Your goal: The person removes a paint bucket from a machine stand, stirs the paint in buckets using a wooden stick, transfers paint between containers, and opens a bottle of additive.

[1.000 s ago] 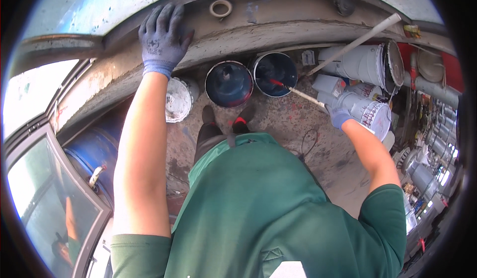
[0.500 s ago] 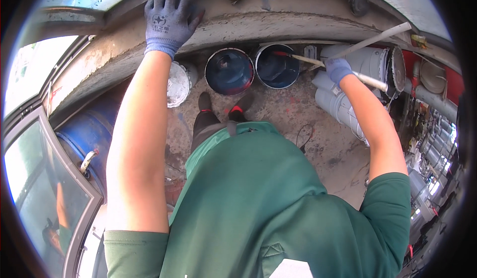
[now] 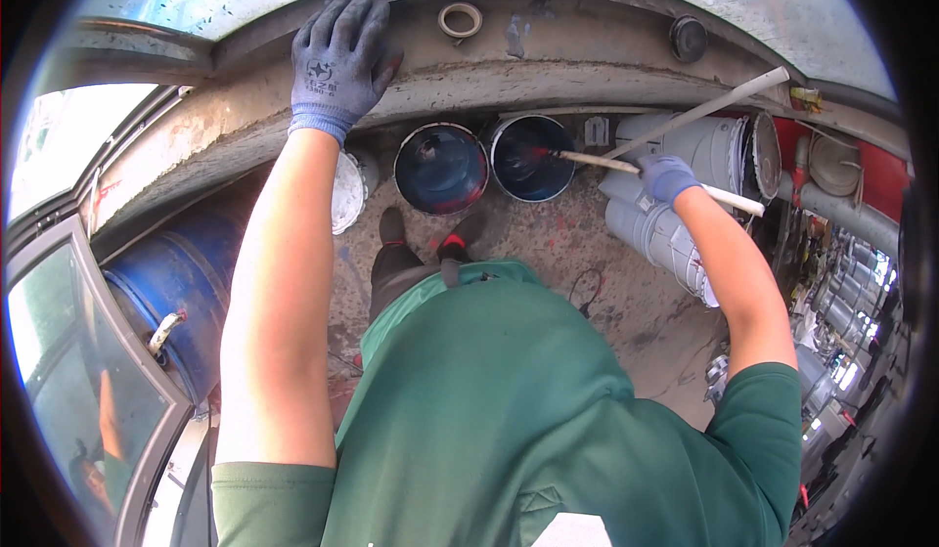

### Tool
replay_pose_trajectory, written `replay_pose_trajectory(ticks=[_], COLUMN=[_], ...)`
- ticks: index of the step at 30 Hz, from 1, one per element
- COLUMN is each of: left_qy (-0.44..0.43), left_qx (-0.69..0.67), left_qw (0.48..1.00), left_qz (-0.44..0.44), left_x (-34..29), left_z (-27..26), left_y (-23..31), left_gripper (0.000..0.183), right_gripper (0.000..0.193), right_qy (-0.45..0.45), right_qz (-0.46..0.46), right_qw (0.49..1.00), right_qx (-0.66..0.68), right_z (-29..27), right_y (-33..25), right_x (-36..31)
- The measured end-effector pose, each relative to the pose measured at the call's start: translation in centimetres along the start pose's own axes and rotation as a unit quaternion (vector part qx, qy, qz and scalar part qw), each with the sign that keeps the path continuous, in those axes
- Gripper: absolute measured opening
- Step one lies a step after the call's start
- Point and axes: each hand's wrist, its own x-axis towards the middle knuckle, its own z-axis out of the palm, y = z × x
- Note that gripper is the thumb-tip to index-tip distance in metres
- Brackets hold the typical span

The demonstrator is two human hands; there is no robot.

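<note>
My left hand [image 3: 337, 63], in a grey-blue work glove, lies flat with its fingers stretched out on the concrete ledge [image 3: 577, 34]. My right hand [image 3: 667, 177], gloved too, is closed round a long pale stick [image 3: 597, 161]. The stick slants left into a round bucket [image 3: 498, 177] holding dark blue liquid with a reddish smear. Its lower end is dark and partly lost in the liquid, so its shape there cannot be made out. Close on the left stands a second bucket [image 3: 399, 185] of dark liquid, red at its lower edge.
A tape roll [image 3: 475, 21] and a dark round lid [image 3: 689, 39] lie on the ledge. Grey buckets [image 3: 646, 224] lie on their sides at right, near a white pole [image 3: 734, 97]. A white-topped pail [image 3: 346, 195] and blue drum [image 3: 171, 273] stand left, beside an open window pane [image 3: 88, 351].
The stick's lower end has moved from the far side of the right bucket toward its middle. My right hand still grips it; my left hand stays on the ledge. The view has shifted slightly.
</note>
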Motion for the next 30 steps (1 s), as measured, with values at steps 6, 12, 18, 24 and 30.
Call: replay_pose_trajectory(ticks=[6, 12, 18, 24, 30], left_qy=[-0.006, 0.001, -0.005, 0.003, -0.01], left_qx=[-0.009, -0.004, -0.001, -0.027, -0.015], left_qw=[1.0, 1.0, 1.0, 1.0, 1.0], left_qz=[0.005, -0.003, -0.003, 0.004, -0.004], left_x=[0.3, -0.3, 0.0, 0.1, -0.1], left_z=[0.0, 0.0, -0.2, -0.1, -0.1], left_y=[0.0, -0.3, -0.1, -0.1, -0.1], left_gripper=[0.067, 0.066, 0.066, 0.068, 0.068], right_gripper=[0.028, 0.032, 0.037, 0.037, 0.036], right_qy=[-0.082, -0.092, -0.018, -0.129, -0.086], right_qz=[0.051, -0.026, 0.045, 0.048, 0.004], right_qw=[0.995, 0.995, 0.998, 0.983, 0.995], right_qx=[0.036, 0.025, 0.03, 0.118, 0.058], right_z=[9.9, -0.1, 0.3, 9.3, 0.4], right_y=[-1.9, -6.0, 0.1, -7.2, -4.8], right_x=[-2.7, -1.4, -1.6, -3.9, 0.2])
